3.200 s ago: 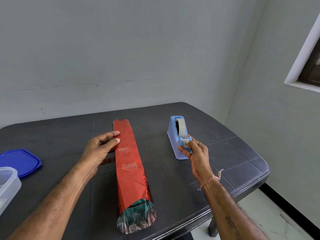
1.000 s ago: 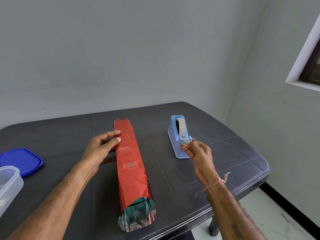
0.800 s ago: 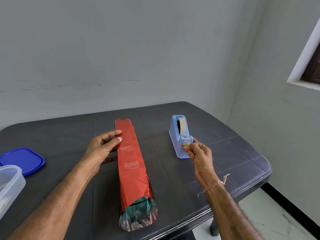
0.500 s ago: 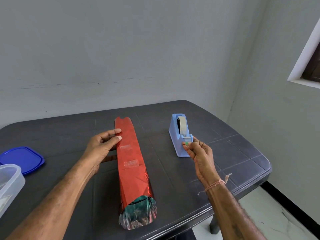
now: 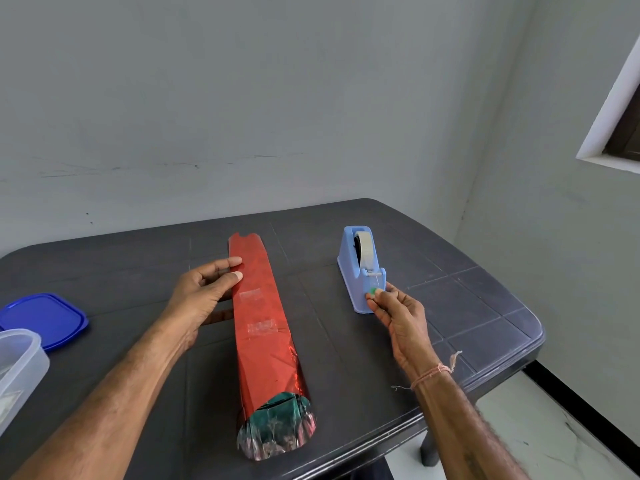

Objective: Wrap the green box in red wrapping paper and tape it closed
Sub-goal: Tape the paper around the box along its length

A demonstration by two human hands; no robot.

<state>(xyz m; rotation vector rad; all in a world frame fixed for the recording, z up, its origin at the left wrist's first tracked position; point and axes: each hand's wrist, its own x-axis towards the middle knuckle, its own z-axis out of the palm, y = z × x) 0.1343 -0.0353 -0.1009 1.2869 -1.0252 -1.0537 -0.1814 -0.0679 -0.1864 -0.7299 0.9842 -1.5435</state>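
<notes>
A long box wrapped in shiny red paper [image 5: 263,327] lies lengthwise on the dark table [image 5: 467,306]. Two pieces of clear tape sit on its top seam. At its near end the green box [image 5: 277,415] shows inside the open paper. My left hand [image 5: 204,292] rests on the left edge of the paper, fingertips pressing on its top. A light blue tape dispenser [image 5: 360,268] stands to the right. My right hand [image 5: 394,313] pinches the tape end, with its green tab, at the dispenser's front.
A blue lid [image 5: 45,318] lies at the left edge of the table. A clear plastic container [image 5: 17,368] stands in front of it. The table's near edge and right corner are close, with floor beyond.
My right hand has drawn slightly toward me at the dispenser's front, pinching the tape end. My left hand and the wrapped box have stayed where they were.
</notes>
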